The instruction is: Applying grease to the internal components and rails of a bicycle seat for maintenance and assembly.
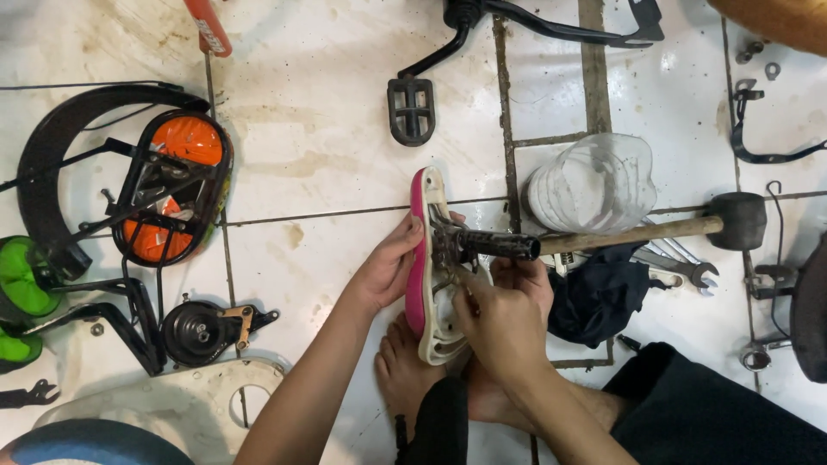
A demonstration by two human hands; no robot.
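Saddle [424, 267] stood on edge over foot [403, 370], long axis running away from person. Left hand [388, 267] gripped pink top side, fingers curled shut. Right hand [504, 323], nearer clamp [448, 254], pinched closed at underside; post [500, 245] pointed right.

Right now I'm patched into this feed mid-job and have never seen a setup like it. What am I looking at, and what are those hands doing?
This is one camera worn on a person's head, looking down at their own two bare hands above a tiled floor. There is no machine. The left hand steadies a pink bicycle saddle turned on its side, underside showing. The right hand works at the clamp under it, beside the dark seat post. Around them lie a hammer, wrenches, a dark cloth, a clear plastic container, a pedal with crank and an orange chain guard. The person's bare foot rests below.
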